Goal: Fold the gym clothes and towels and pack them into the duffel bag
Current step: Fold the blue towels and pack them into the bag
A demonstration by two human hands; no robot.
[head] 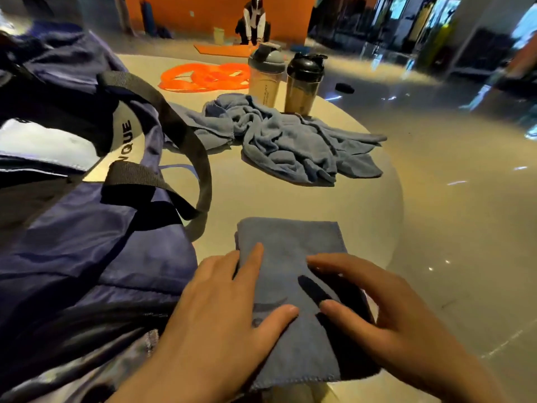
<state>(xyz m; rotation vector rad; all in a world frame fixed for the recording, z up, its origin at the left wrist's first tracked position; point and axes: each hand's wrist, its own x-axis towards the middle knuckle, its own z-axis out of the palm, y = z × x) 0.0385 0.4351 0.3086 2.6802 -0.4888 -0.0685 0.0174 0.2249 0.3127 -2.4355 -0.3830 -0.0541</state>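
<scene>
A folded blue towel (293, 251) lies on the round white table (374, 205) right in front of me. My left hand (220, 312) lies flat on the towel's left part, fingers straight. My right hand (386, 312) hovers over or touches its right edge with fingers loosely bent; whether it grips the cloth is unclear. A navy duffel bag (87, 242) with black straps fills the left side, touching the towel's left edge. A second blue towel (290, 141) lies crumpled farther back on the table.
Two shaker bottles, one with a grey lid (266, 80) and one with a black lid (303, 84), stand behind the crumpled towel. Orange resistance bands (203, 78) lie at the table's far side. A person (254, 21) crouches on the floor far behind.
</scene>
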